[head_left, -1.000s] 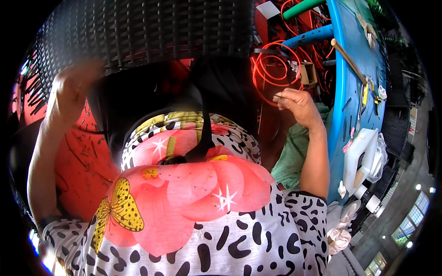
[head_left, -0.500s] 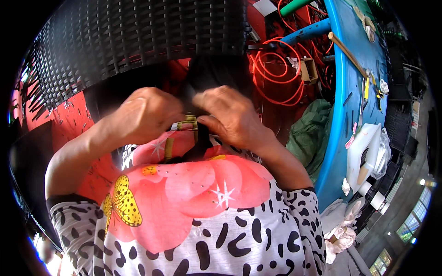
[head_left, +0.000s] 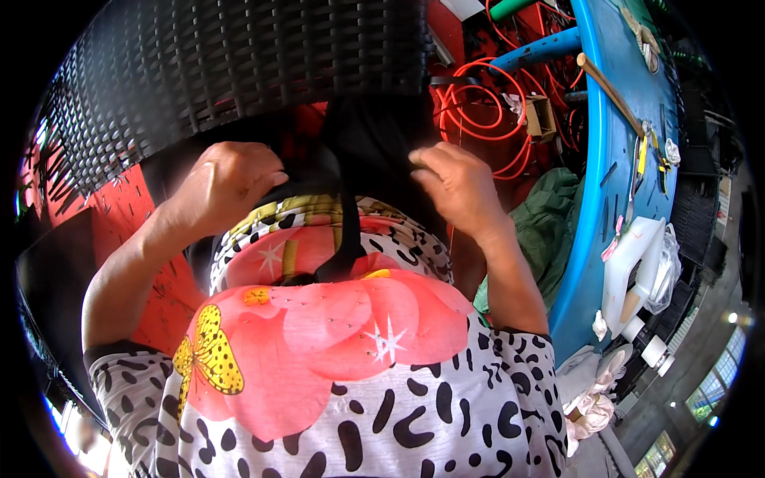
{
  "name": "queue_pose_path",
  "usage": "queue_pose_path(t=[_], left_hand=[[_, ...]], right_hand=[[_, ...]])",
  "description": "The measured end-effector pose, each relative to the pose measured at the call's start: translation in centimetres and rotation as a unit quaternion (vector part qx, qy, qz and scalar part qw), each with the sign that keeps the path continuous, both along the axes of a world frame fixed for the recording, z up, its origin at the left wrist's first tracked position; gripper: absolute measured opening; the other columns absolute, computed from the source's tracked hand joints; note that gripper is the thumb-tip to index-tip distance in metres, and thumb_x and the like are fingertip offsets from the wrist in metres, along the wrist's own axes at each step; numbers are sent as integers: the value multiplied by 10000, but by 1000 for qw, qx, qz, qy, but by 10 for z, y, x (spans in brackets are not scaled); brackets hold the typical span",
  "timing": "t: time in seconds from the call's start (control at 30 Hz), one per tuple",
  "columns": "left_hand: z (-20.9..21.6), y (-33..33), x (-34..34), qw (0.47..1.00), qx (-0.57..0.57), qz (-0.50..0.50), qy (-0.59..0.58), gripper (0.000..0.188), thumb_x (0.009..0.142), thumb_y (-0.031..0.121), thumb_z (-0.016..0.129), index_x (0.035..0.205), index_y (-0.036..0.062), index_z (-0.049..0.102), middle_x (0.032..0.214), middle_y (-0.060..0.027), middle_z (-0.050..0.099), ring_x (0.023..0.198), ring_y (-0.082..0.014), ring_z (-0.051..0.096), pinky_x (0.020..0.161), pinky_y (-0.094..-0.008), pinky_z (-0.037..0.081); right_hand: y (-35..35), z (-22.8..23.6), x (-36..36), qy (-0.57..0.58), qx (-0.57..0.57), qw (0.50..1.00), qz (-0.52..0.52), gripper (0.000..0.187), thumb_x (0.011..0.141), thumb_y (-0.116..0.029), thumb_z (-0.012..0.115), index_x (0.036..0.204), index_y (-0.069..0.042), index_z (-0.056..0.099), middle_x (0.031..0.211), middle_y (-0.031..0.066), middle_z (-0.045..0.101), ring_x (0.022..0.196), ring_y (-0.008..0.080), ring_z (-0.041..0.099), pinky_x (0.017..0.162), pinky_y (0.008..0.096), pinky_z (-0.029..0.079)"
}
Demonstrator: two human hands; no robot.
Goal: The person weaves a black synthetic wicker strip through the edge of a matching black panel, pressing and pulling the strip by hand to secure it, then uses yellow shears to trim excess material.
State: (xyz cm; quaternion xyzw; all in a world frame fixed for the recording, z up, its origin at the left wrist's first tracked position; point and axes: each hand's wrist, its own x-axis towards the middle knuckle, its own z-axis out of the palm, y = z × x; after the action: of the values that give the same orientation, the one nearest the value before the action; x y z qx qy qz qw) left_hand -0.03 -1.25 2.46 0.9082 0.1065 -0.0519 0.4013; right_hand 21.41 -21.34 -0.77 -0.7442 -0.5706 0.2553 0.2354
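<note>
Over my lap, my left hand point(head_left: 231, 182) is closed, thumb against the curled fingers; dark material lies at its fingertips, and what it grips is too dark to make out. Well apart from it, my right hand point(head_left: 460, 187) is raised, with thumb and fingers drawn together in a pinch. Whatever it pinches is too small to make out. Between the hands, a flat black strip point(head_left: 348, 227) runs down over the front of my patterned shirt point(head_left: 311, 350). Beyond both hands stands a woven black wicker panel point(head_left: 263, 56).
A blue table point(head_left: 586, 159) at the right carries a hammer point(head_left: 610, 94), yellow-handled pliers point(head_left: 641, 155) and a white frame-shaped piece point(head_left: 625, 263). Beside it lie a coiled orange hose point(head_left: 478, 107), a small cardboard box point(head_left: 540, 119) and green cloth point(head_left: 546, 219). Black scraps litter the red floor point(head_left: 127, 215).
My hands, close together before, have moved apart: the right one outward to the right, the left one slightly left. More of the black strip and the shirt's lower edge now shows between them.
</note>
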Motion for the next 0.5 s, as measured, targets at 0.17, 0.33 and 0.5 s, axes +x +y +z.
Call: queue_pose_path(t=[0.17, 0.33, 0.5], left_hand=[[-2, -18, 22, 995, -67, -60, -35, 114, 757, 73, 585, 733, -35, 560, 688, -165, 538, 655, -347, 537, 579, -402, 437], [-1, -17, 25, 996, -64, -31, -56, 101, 763, 61, 581, 751, -36, 557, 681, -165, 531, 641, -344, 536, 561, -393, 430], [-9, -23, 33, 992, -85, -17, -88, 96, 762, 50, 584, 742, -36, 547, 645, -150, 500, 606, -328, 518, 534, -374, 413]], right_hand=[[18, 5, -33, 101, 170, 979, 50, 201, 708, -76, 652, 897, -57, 588, 776, 86, 554, 714, 278, 567, 622, 355, 463], [19, 6, -24, 93, 161, 982, 15, 139, 716, -35, 642, 844, -43, 591, 724, 79, 534, 675, 266, 569, 571, 340, 466], [19, 1, -31, 142, 162, 976, 9, 185, 691, -16, 668, 860, -32, 596, 789, 86, 554, 679, 269, 581, 570, 327, 475]])
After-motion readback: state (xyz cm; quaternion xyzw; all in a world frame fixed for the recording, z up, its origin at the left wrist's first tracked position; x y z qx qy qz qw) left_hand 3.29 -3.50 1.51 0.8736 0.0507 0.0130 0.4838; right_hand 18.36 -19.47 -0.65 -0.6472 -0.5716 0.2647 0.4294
